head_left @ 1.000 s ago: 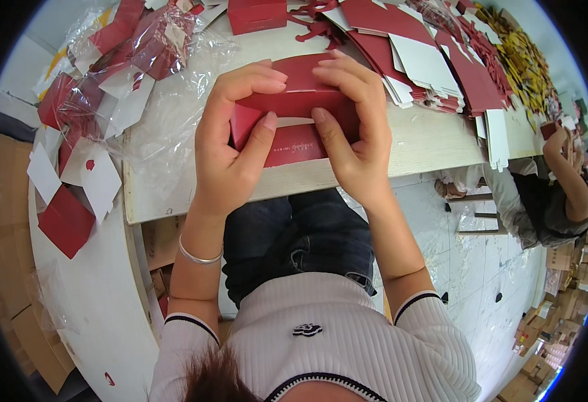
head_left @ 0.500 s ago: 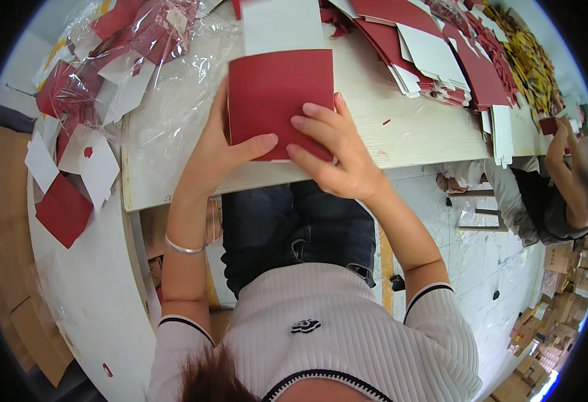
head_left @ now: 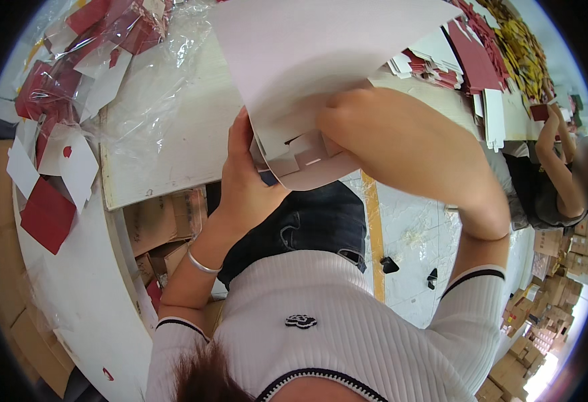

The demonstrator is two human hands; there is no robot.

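A folded cardboard box (head_left: 287, 74) is held up at the near edge of the table, its white inside facing me and a large white panel standing up and away. White tabs (head_left: 301, 154) show inside its mouth at the bottom. My left hand (head_left: 247, 181) grips the box's left side, with the thumb low by its near edge. My right hand (head_left: 354, 117) is bent over the mouth from the right, knuckles up. Its fingers reach down inside and are hidden, so what they hold does not show.
Clear plastic wrap (head_left: 167, 74) and red and white card pieces (head_left: 49, 214) lie at the left. Stacks of red card (head_left: 468, 57) and a yellow heap (head_left: 522, 47) sit at the far right. A co-worker (head_left: 548, 174) handles a small red piece there. Cartons (head_left: 555, 281) stand beyond.
The box showed a red outer face with both hands on it; now its white inside is open toward me. My right hand has moved from the red face into the mouth.
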